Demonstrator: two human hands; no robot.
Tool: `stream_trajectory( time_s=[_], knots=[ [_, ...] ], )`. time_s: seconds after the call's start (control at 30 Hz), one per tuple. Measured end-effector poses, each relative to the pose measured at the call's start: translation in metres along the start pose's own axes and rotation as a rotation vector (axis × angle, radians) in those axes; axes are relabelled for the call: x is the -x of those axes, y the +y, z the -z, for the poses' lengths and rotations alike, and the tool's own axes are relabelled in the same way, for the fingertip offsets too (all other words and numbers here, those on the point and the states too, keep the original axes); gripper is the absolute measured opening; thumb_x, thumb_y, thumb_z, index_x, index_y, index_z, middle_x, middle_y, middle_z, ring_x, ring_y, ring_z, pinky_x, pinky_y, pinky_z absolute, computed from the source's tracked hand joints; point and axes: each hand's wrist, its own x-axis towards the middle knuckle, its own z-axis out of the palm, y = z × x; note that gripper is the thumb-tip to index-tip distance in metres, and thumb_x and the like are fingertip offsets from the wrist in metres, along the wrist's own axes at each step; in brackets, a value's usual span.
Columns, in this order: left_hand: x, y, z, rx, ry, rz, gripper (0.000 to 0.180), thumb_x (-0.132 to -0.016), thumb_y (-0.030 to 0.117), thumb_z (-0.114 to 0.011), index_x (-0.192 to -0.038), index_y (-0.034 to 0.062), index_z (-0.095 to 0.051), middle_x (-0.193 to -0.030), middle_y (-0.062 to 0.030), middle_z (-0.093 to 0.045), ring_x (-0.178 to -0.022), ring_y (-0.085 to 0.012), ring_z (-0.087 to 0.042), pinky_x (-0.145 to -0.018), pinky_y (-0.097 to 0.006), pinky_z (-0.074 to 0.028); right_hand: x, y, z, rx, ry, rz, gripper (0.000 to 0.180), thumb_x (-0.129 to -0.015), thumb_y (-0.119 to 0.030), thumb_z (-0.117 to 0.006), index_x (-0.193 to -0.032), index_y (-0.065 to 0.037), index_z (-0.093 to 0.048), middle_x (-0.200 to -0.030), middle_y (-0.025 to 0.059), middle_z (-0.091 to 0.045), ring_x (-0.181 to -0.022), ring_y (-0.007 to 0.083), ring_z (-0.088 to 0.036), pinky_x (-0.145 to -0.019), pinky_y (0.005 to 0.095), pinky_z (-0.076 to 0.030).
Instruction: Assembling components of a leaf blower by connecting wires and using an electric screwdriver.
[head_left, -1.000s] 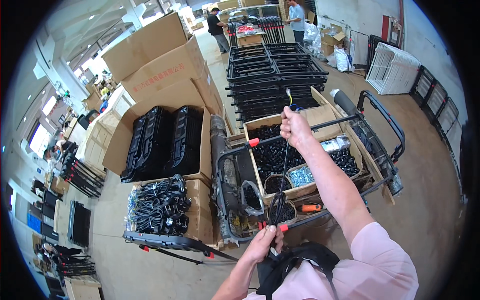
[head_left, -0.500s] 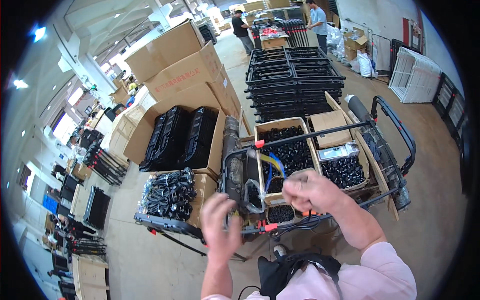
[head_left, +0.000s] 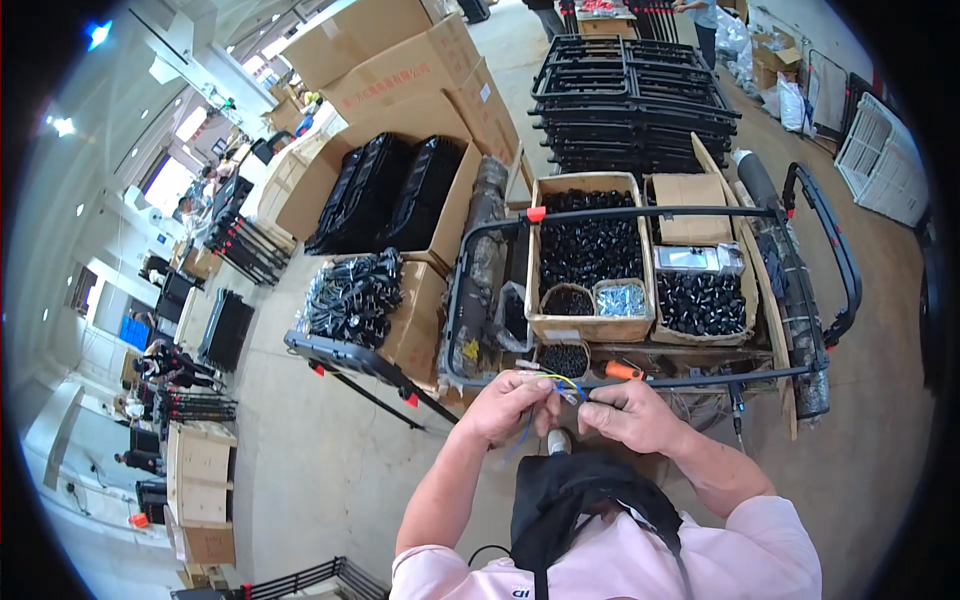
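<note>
Thin yellow and blue wires (head_left: 571, 383) bridge the gap between my hands, just in front of the work stand. My left hand (head_left: 510, 405) is closed in a pinch on them, and a blue strand hangs below its fingers. My right hand (head_left: 634, 414) pinches the dark cable end from which the wires come out; most of that cable is hidden. Small pale connectors sit near my left fingertips, too small to make out. Beyond both hands, a black tubular frame (head_left: 660, 212) with red clips lies across the stand.
Cartons of black plastic parts (head_left: 590, 245) and silvery screws (head_left: 620, 300) stand inside the frame. An orange-handled tool (head_left: 625, 371) lies beyond my right hand. Bundled black cables (head_left: 352, 305) rest at left, near a carton of black panels (head_left: 375, 190). Black frames (head_left: 635, 105) are stacked behind.
My left hand has gone from open to pinching the wires. My right hand has come lower and nearer, bringing the wires down from above the cartons. The view has tipped downward.
</note>
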Motion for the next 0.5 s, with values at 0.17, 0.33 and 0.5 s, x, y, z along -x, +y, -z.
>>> stream_trajectory(
  time_s=[0.17, 0.33, 0.5],
  knots=[
    [0.01, -0.043, -0.02, 0.336, 0.079, -0.006, 0.035, -0.11, 0.029, -0.055, -0.12, -0.0008, -0.07, -0.074, -0.0071, -0.068, -0.063, -0.0168, -0.065, -0.069, -0.031, -0.057, 0.006, 0.04, -0.01, -0.023, 0.121, -0.002, 0.036, -0.107, -0.03, -0.063, -0.092, 0.0, -0.075, -0.073, 0.0016, -0.067, -0.068, 0.0085, -0.058, -0.063, 0.0299, -0.048],
    [0.018, -0.066, -0.039, 0.543, 0.233, -0.101, 0.042, -0.11, 0.028, -0.054, -0.137, -0.0037, -0.061, -0.07, -0.0017, -0.058, -0.064, -0.0139, -0.056, -0.076, -0.033, -0.053, 0.004, 0.062, -0.016, 0.226, 0.064, 0.043, 0.035, -0.103, -0.03, -0.066, -0.09, 0.001, -0.075, -0.068, 0.0106, -0.065, -0.063, 0.0152, -0.059, -0.062, 0.0352, -0.049],
    [0.023, -0.091, -0.038, 0.604, 0.205, -0.278, 0.038, -0.111, 0.028, -0.055, -0.131, -0.0033, -0.063, -0.064, 0.0033, -0.047, -0.059, -0.0109, -0.047, -0.072, -0.031, -0.05, -0.005, 0.076, -0.03, 0.235, 0.012, 0.055, 0.032, -0.103, -0.029, -0.067, -0.09, 0.0, -0.075, -0.068, 0.0141, -0.064, -0.062, 0.0207, -0.06, -0.062, 0.0374, -0.049]
  ],
)
